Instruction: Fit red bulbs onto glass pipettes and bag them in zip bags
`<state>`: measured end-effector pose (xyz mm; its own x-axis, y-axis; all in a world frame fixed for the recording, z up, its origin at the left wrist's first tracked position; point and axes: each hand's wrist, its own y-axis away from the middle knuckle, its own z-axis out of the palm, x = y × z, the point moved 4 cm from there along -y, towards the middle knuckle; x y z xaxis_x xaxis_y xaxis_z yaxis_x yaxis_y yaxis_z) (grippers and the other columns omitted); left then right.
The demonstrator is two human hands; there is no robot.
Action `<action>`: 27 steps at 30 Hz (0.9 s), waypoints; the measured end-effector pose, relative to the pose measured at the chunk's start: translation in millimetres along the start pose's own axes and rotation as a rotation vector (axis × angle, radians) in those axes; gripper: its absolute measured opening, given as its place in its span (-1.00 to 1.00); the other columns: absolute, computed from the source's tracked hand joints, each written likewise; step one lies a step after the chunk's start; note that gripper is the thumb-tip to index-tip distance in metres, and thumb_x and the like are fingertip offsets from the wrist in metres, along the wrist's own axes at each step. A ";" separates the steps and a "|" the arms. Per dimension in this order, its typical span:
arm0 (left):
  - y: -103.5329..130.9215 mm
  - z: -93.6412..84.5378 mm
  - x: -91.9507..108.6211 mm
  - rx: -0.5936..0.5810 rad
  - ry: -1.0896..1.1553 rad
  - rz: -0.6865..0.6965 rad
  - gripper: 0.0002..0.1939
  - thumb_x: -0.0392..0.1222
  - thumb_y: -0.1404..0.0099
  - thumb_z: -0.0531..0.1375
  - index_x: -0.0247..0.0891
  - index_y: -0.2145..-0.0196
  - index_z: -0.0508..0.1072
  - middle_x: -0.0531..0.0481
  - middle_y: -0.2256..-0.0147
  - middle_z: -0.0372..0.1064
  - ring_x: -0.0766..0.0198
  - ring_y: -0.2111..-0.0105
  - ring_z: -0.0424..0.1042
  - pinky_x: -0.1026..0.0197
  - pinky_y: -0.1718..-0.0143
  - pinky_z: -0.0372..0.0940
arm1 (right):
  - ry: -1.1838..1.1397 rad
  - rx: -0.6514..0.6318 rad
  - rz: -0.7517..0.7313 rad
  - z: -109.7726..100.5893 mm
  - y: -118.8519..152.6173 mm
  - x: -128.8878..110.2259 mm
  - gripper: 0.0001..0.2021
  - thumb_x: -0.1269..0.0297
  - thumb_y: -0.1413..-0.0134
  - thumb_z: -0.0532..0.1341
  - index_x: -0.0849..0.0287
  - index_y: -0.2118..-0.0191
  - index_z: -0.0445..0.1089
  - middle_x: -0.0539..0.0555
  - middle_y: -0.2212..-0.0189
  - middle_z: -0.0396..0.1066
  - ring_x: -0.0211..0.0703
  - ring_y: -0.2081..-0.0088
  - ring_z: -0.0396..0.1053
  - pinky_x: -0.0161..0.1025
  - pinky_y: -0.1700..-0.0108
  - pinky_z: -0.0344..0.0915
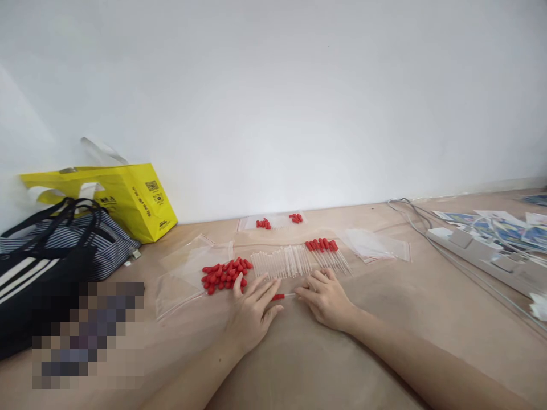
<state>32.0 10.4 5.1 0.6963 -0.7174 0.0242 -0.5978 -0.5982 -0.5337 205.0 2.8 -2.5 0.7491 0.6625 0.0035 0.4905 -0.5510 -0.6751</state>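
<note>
My left hand (255,312) rests with fingers spread beside a pile of small red bulb-shaped caps (223,274). One red cap (278,296) shows between its index finger and thumb, in line with a thin whitish stick (290,294). My right hand (327,300) pinches that stick near its right end. Whether the left fingers press on the cap is hidden. Just beyond the hands lies a row of bare thin sticks (280,262). To its right, several sticks with red caps (321,246) on their far ends lie slanted side by side.
Clear zip bags (179,290) lie left of the caps, and more bags (376,245) lie right. A bag holding red pieces (280,221) is by the wall. A yellow bag (141,199) and dark bag (47,273) stand left; a power strip (491,259) with cables is right.
</note>
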 end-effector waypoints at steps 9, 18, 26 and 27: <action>-0.4 3.7 -7.2 -0.042 -0.041 -0.147 -0.65 -0.13 -0.18 0.08 -0.13 0.05 0.28 -0.06 0.07 0.31 0.06 0.01 0.18 -0.19 -0.06 -0.23 | 0.269 0.089 0.767 9.4 0.1 69.6 -0.78 0.37 0.00 0.04 0.15 0.24 0.38 0.09 0.35 0.43 -0.09 0.23 0.23 -0.20 0.28 -0.15; -1.2 4.0 -5.4 -0.050 -0.033 -0.163 -0.84 -0.17 -0.17 0.09 -0.11 0.27 0.41 -0.05 0.10 0.32 0.06 0.01 0.18 -0.22 -0.03 -0.23 | 0.286 -0.053 0.854 20.2 -8.6 72.9 -0.80 0.34 0.01 0.03 0.12 0.35 0.40 0.09 0.36 0.45 -0.06 0.22 0.23 -0.14 0.23 -0.15; -2.8 0.0 -4.0 -0.014 -0.035 -0.205 -0.88 -0.18 -0.14 0.12 -0.11 0.35 0.43 -0.03 0.13 0.35 0.06 0.02 0.19 -0.20 -0.04 -0.25 | 0.283 -0.116 0.831 20.1 -9.1 68.9 -0.76 0.25 -0.03 0.01 0.07 0.35 0.43 0.10 0.31 0.42 -0.01 0.13 0.18 -0.07 0.16 -0.15; -3.1 0.0 -4.3 -0.004 -0.042 -0.210 -0.88 -0.18 -0.13 0.12 -0.10 0.34 0.43 -0.03 0.14 0.35 0.06 0.02 0.19 -0.20 -0.04 -0.25 | 0.278 -0.116 0.826 20.1 -10.3 68.1 -0.75 0.24 -0.04 0.00 0.07 0.35 0.44 0.10 0.31 0.42 -0.02 0.14 0.19 -0.06 0.14 -0.15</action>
<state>30.8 15.4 6.7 0.8219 -0.5610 0.0991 -0.4391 -0.7346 -0.5173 242.0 63.8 -10.1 0.9585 -0.1101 -0.2631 -0.2254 -0.8577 -0.4621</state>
